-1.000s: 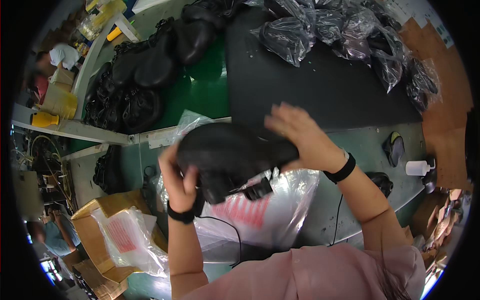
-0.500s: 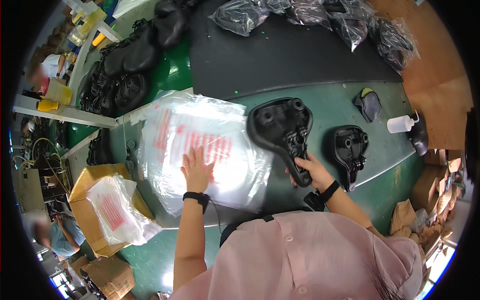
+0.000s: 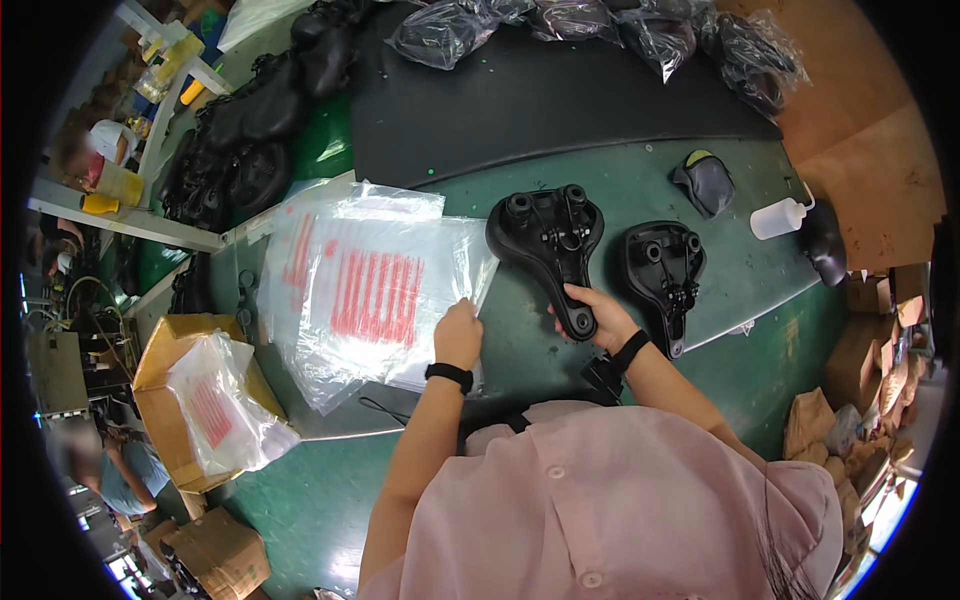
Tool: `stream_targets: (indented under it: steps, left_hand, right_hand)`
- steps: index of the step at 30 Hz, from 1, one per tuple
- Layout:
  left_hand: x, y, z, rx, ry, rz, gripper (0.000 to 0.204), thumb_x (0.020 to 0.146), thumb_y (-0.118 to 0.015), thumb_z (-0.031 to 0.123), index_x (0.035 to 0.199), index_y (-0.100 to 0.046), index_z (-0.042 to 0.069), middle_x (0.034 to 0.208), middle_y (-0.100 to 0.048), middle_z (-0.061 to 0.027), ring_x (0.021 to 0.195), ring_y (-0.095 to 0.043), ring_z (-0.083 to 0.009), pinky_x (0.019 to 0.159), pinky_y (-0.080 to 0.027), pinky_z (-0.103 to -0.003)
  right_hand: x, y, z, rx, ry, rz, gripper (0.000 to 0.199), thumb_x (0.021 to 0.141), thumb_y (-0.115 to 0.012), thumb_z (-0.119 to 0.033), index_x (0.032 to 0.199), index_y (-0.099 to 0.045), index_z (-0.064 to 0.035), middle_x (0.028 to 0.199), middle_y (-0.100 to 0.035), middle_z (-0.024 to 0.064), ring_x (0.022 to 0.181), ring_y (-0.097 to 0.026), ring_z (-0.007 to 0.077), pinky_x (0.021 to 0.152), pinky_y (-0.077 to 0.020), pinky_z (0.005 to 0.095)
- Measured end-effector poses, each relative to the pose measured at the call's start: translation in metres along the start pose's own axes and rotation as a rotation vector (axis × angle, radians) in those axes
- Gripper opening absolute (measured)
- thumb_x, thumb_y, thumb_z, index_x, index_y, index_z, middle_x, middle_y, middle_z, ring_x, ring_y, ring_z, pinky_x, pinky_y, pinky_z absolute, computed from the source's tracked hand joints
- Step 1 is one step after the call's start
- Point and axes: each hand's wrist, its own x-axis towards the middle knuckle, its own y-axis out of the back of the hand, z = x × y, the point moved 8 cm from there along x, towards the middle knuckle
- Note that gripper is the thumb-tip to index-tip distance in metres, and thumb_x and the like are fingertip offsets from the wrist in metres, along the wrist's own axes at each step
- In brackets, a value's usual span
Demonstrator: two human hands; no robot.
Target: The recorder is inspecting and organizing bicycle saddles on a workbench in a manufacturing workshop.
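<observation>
My right hand (image 3: 606,320) grips a black bicycle saddle (image 3: 535,235) by its narrow nose, the underside turned up. A second bicycle saddle (image 3: 662,262) lies upside down on the table just right of it. On the left, a stack of clear plastic bags (image 3: 330,350) with red print lies spread out. My left hand (image 3: 459,336) is closed at the right edge of the top plastic bag (image 3: 465,245), the fingertips partly hidden. That bag's edge lies close beside the held saddle.
Bagged saddles (image 3: 655,45) line the far side of a black mat (image 3: 480,110). Bare saddles (image 3: 255,110) are heaped at the far left. A white bottle (image 3: 778,219) and grey pouch (image 3: 705,184) stand right; a carton (image 3: 160,395) with more bags is left.
My left hand has gone from lying spread on the bags to closing at their right edge. The saddle in my right hand has shifted slightly as the whole view moved.
</observation>
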Motion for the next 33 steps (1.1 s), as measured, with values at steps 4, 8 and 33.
stream_targets:
  steps: [4, 8, 33]
  left_hand:
    - [0.0, 0.021, -0.038, -0.353, 0.107, 0.013, 0.016, 0.082, -0.062, 0.012, 0.084, -0.064, -0.004, 0.072, -0.066, -0.0156, 0.071, -0.065, -0.0322, 0.064, -0.05, -0.039]
    - [-0.005, 0.031, -0.046, -0.668, 0.346, -0.138, 0.018, 0.078, -0.069, 0.014, 0.086, -0.07, -0.002, 0.072, -0.067, -0.0122, 0.065, -0.065, -0.0205, 0.061, -0.049, -0.033]
    - [-0.022, 0.054, -0.077, -0.838, 0.256, -0.153, 0.025, 0.086, -0.065, 0.018, 0.104, -0.061, 0.001, 0.09, -0.065, -0.0061, 0.077, -0.061, -0.0123, 0.066, -0.049, -0.026]
  right_hand:
    - [-0.012, -0.029, -0.005, 0.064, -0.029, -0.105, 0.03, 0.094, -0.053, -0.027, 0.103, -0.058, 0.0016, 0.091, -0.066, 0.016, 0.066, -0.065, 0.0261, 0.054, -0.0536, 0.0359]
    - [-0.022, -0.062, -0.006, 0.076, -0.026, -0.207, 0.03, 0.094, -0.054, -0.027, 0.104, -0.059, 0.001, 0.091, -0.066, 0.0161, 0.069, -0.066, 0.0259, 0.056, -0.054, 0.0363]
    - [0.076, -0.12, 0.044, -0.28, -0.064, -0.112, 0.04, 0.081, -0.069, -0.01, 0.115, -0.05, 0.0007, 0.096, -0.062, 0.0101, 0.075, -0.064, 0.0194, 0.066, -0.0547, 0.0324]
